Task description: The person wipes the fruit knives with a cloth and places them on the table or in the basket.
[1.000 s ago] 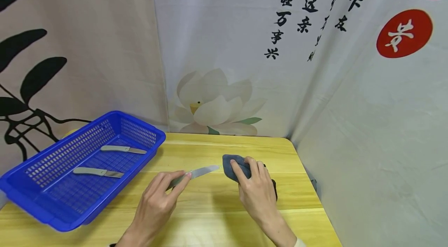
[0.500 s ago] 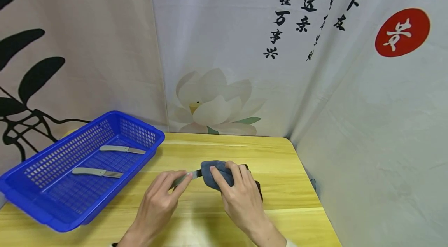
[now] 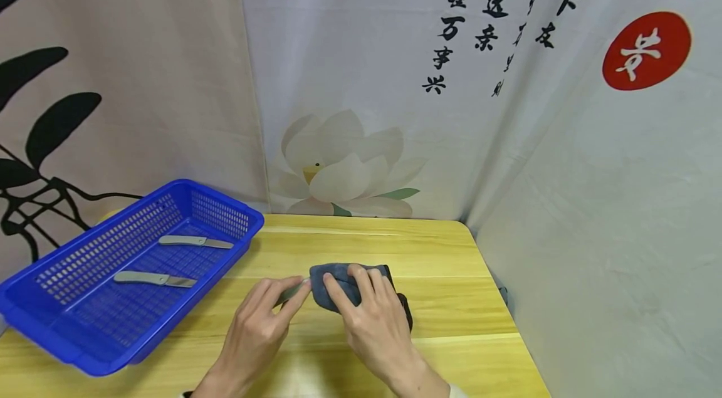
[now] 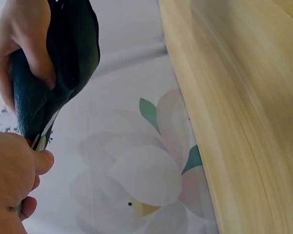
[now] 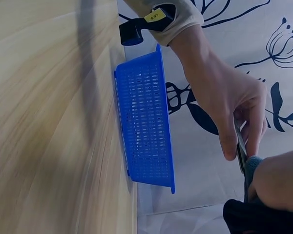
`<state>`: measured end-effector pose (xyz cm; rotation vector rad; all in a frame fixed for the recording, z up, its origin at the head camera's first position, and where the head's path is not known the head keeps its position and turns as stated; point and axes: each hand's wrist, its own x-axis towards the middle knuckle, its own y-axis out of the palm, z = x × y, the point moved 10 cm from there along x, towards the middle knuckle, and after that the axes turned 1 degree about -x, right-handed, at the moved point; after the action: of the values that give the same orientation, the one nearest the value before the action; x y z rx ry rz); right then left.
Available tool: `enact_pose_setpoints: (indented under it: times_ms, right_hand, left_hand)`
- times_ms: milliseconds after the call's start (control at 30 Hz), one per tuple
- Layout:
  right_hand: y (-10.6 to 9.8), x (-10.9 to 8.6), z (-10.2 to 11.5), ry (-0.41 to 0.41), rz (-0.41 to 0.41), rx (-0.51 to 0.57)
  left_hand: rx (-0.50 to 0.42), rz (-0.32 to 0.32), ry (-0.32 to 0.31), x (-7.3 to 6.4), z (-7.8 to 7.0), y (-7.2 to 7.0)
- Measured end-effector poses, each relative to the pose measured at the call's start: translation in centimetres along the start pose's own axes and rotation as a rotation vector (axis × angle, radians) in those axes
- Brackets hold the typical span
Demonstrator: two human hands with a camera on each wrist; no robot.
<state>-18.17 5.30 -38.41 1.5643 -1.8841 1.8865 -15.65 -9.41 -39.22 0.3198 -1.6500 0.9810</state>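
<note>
My left hand (image 3: 256, 323) pinches a knife by its pale grey-green handle (image 3: 289, 293), over the middle of the table. In my right hand (image 3: 375, 326) is a folded blue-grey cloth (image 3: 323, 293) with dark edging, wrapped about the blade. The cloth's left end reaches my left fingertips, so most of the blade is hidden. A sliver of metal blade (image 4: 52, 119) shows at the cloth's lower edge in the left wrist view. Seen from the right wrist, the left thumb and fingers grip the handle (image 5: 240, 151) close beside the cloth.
On the left of the wooden table (image 3: 451, 260) stands a blue perforated basket (image 3: 113, 254). Two similar knives lie inside, one farther back (image 3: 194, 241) and one nearer (image 3: 153, 278). Behind the table hangs a printed curtain (image 3: 361, 72).
My right hand has moved left with the cloth, from beyond the knife's tip over the blade up to the handle. The left hand has stayed almost in place, holding the knife.
</note>
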Motion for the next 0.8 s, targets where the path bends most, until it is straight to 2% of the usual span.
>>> enact_pose_setpoints:
  times_ms: [333,800]
  right_hand:
    - [0.4,-0.4,-1.7,0.044,0.029,-0.002]
    - [0.5,-1.1,-4.3,0.09,0.006,0.023]
  left_hand:
    - [0.026,-0.018,0.005,0.3,-0.1,-0.4]
    - [0.017,-0.058,-0.005,0.3,0.2,-1.8]
